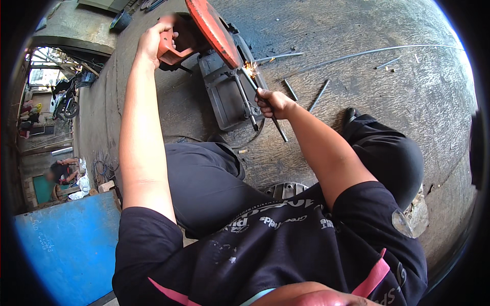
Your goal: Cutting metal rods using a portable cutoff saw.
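My left hand [155, 43] is wrapped round the red handle of a chop saw [214, 33], its arm reaching up and forward. Below the red blade guard lies the saw's grey metal base [219, 94], with a clamp screw [242, 94] along it. In my right hand [275, 103] is a thin dark metal rod [279, 128], held at a slant. Its far end runs under the guard, where orange sparks [250, 69] fly. The near end sticks out past my fist. The cutting edge itself is hidden by the guard.
Several short rod pieces [319, 95] lie on the concrete floor right of the saw. A long thin rod [367, 52] stretches off to the right. A blue panel [66, 245] stands at the lower left. Another person [64, 172] sits far left, near a motorbike [66, 102].
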Demonstrator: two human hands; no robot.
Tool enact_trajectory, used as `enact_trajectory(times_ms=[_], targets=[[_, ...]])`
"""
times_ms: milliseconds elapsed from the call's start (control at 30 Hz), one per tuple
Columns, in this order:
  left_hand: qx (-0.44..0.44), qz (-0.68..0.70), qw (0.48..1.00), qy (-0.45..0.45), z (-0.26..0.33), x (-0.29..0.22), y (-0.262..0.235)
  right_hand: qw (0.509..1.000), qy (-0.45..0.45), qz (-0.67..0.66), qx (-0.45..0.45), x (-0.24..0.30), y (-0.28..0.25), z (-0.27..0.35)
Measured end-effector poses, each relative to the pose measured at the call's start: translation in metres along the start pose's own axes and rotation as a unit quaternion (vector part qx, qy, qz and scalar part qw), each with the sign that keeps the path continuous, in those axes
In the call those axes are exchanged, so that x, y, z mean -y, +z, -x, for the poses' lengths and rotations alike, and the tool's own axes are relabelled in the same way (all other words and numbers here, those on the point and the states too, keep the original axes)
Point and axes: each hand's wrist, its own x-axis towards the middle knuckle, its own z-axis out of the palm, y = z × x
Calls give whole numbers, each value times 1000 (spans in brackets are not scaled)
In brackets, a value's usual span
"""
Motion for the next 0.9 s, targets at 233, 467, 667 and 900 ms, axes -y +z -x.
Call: enact_trajectory(times_ms=[233,467,667,900], targets=[[-1,-1,1000,-6,1,0,1,993,-79,50,-65,-3,3,-5],[-12,-8,1000,3,3,0,3,943,-139,223,-202,-3,-3,-23],[-5,-3,1000,-1,1,0,2,797,-240,435,-342,-5,-2,-32],[-8,5,1000,2,2,-1,3,720,-222,514,-410,-1,22,-15]])
